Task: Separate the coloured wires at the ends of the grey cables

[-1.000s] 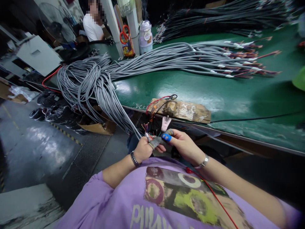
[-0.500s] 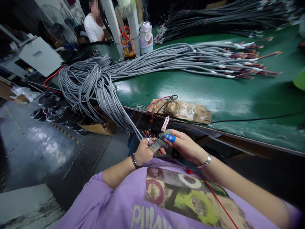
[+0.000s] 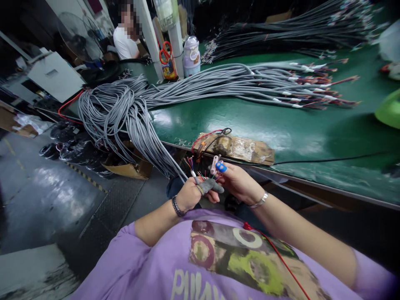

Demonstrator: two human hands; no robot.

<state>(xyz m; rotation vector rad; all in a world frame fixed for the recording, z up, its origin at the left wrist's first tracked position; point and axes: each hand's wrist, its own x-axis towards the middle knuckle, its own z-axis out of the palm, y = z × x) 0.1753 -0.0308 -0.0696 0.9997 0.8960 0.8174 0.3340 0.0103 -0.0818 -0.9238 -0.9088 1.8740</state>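
Note:
My left hand [image 3: 190, 194], with a grey finger cot on its thumb, is closed around the end of a grey cable [image 3: 180, 170]. Thin coloured wires [image 3: 189, 163] fan out from the cable ends above that hand. Just right of them, my right hand [image 3: 239, 180] pinches a small pale pink tool [image 3: 214, 165] whose exact kind I cannot make out. A blue finger cot [image 3: 221, 167] with holes covers one of its fingertips. Both hands are close together in front of my body, below the bench edge. The fingers partly hide the wires between them.
Grey cables [image 3: 200, 89] lie bundled across the green bench [image 3: 281, 125]. A worn wooden block [image 3: 246, 149] with an orange-and-black clip [image 3: 201, 146] sits at its edge. Behind are black cables [image 3: 275, 37], a lilac bottle [image 3: 191, 56], red-handled scissors [image 3: 165, 52] and a seated person [image 3: 125, 41].
My right hand has shifted slightly up and left, and the pink tool sits lower between its fingers. More coloured wires now show above my left hand, which stays closed on the cable.

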